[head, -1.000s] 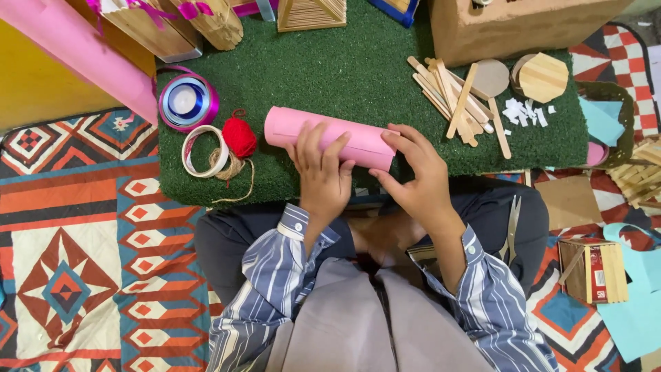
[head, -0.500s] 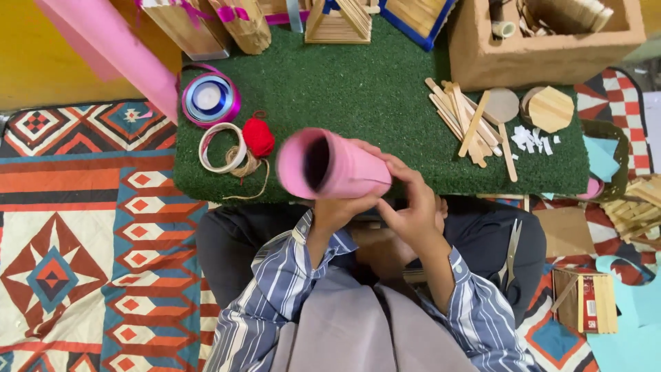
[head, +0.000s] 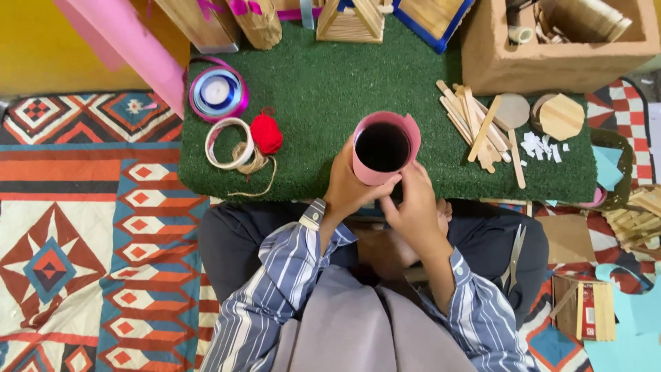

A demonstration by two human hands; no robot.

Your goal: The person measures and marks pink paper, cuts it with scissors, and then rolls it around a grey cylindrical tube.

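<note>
A: What is the left hand [head: 348,180] doing?

B: It is wrapped around a pink paper tube [head: 383,148], fingers curled on its outer wall. The tube is rolled from smooth sheet and stands on end, so its round, dark opening faces up at the camera.

A: And the right hand [head: 415,210]?

B: Just beside the left, fingertips pressed against the tube's near rim, thumb and fingers closed on the paper edge.

A: What lies around them?

B: Beyond the hands is a fuzzy green mat [head: 323,103]. Past the left hand sit a red yarn ball [head: 266,133], a white tape ring [head: 228,143] on coiled twine, and a spool of shiny ribbon [head: 217,92]. Past the right hand lie flat wooden craft sticks [head: 475,124] and a wooden octagon [head: 560,116]. Nothing stands between the hands and the tube.
</note>
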